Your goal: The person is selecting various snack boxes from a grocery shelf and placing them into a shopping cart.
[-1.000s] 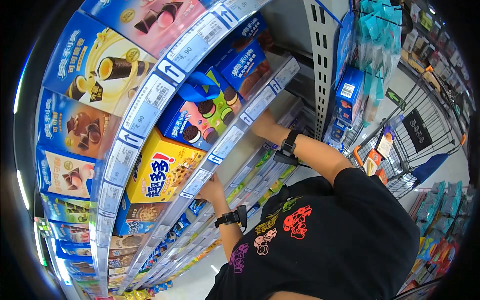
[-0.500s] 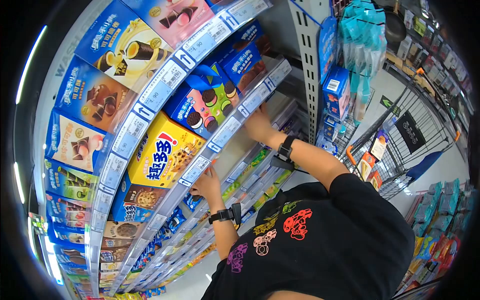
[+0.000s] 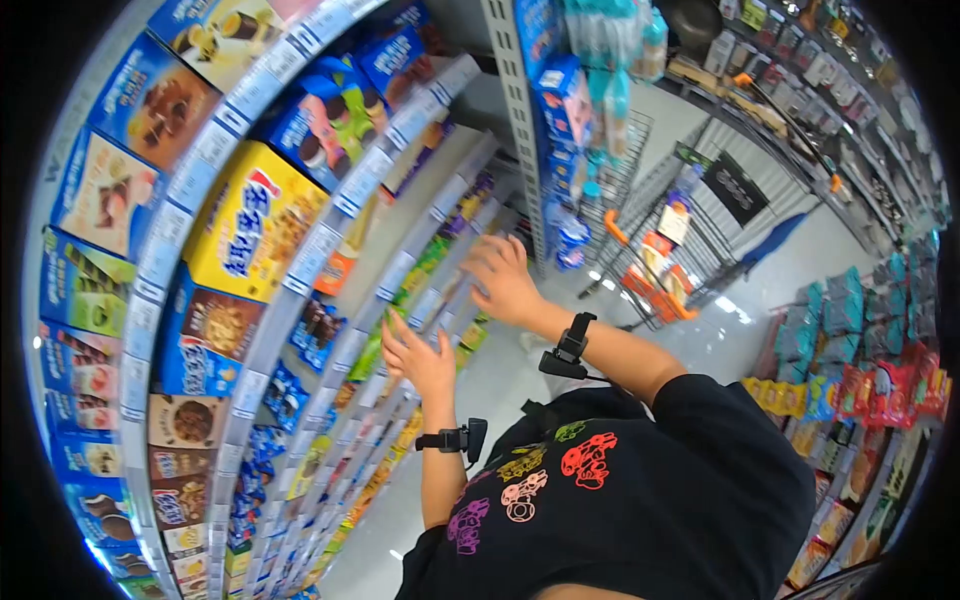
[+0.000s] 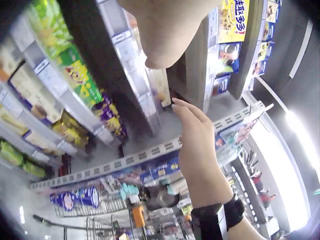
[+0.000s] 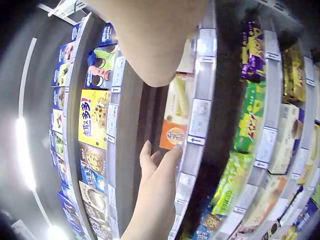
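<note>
In front of the shelving, my left hand [image 3: 422, 365] is raised with its fingers spread loosely. Farther along toward the shelf end, my right hand [image 3: 505, 280] is also raised, fingers lightly bent and apart. No object shows in either hand. On the shelf below the yellow box, an orange-and-cream box [image 5: 175, 112] with a pale wafer picture stands behind the price rail. In the right wrist view my left hand [image 5: 157, 180] has its fingertips close to that box's orange end. Black straps with small cameras sit on both wrists.
A yellow cookie box [image 3: 255, 220] and blue snack boxes [image 3: 308, 140] fill the upper shelf. Green snack packs [image 5: 250, 115] lie on a lower level. A perforated metal post [image 3: 515, 130] marks the shelf end. Beyond it stands a shopping cart [image 3: 740, 250] with several packages inside.
Both hands have drawn back from under the upper shelf's edge, their fingers now spread. The head view has shifted, moving the shelves left and bringing the orange-and-cream box into sight.
</note>
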Demonstrator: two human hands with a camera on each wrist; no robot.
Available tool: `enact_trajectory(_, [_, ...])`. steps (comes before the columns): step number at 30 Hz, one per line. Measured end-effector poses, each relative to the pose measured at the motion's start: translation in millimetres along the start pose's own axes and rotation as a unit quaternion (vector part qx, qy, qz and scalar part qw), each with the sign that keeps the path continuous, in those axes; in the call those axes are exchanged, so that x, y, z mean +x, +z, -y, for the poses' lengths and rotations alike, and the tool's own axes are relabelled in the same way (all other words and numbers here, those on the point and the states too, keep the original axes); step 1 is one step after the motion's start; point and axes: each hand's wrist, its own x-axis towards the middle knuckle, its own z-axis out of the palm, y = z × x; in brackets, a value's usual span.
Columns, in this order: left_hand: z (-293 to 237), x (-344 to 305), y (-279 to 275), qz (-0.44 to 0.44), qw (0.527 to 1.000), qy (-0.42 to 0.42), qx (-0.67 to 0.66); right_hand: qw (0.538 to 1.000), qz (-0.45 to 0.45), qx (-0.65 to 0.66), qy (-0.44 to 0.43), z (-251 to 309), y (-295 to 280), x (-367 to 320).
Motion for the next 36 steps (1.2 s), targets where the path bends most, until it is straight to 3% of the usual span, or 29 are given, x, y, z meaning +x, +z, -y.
enact_trajectory(3, [-12.3, -51.6, 16.5, 0.101, 0.993, 0.057, -0.015, 0.996, 0.049, -0.015, 0.071, -7.9, -15.3, -68.9])
enact_trajectory(6, [-27.4, -89.5, 18.7, 0.235, 0.967, 0.096, -0.022, 0.969, 0.148, -0.016, 0.198, -13.0, -36.4, -128.3])
enact_trajectory(9, [-39.5, -109.4, 32.7, 0.277, 0.954, 0.109, -0.035, 0.948, 0.172, -0.005, 0.267, -26.6, -57.3, -168.2])
enact_trajectory(13, [-85.1, -108.5, 59.0, 0.302, 0.939, 0.145, -0.074, 0.937, 0.164, 0.005, 0.309, -61.6, -90.3, -199.3])
enact_trajectory(18, [-188.4, -96.7, 108.0, 0.305, 0.892, 0.282, -0.177, 0.934, 0.119, 0.051, 0.334, -133.1, -153.8, -219.3])
enact_trajectory(21, [-265.9, -94.2, 129.6, 0.312, 0.857, 0.339, -0.231, 0.935, -0.002, 0.093, 0.342, -179.1, -188.0, -237.2])
enact_trajectory(22, [-289.8, -91.9, 135.0, 0.312, 0.846, 0.354, -0.248, 0.904, -0.021, 0.141, 0.404, -194.4, -199.5, -239.8])
enact_trajectory(24, [-332.7, -89.0, 141.0, 0.333, 0.830, 0.355, -0.272, 0.822, -0.059, 0.237, 0.514, -223.2, -220.7, -244.7])
enact_trajectory(28, [-363.3, -90.6, 165.0, 0.379, 0.819, 0.340, -0.265, 0.769, -0.083, 0.240, 0.587, -267.2, -243.2, -244.4])
enact_trajectory(29, [-365.6, -90.6, 177.6, 0.388, 0.819, 0.338, -0.254, 0.796, -0.085, 0.192, 0.568, -276.9, -238.6, -247.0])
enact_trajectory(36, [-365.6, -76.3, 245.6, 0.498, 0.798, 0.281, -0.192, 0.739, 0.003, 0.242, 0.628, -324.3, -203.9, -245.8])
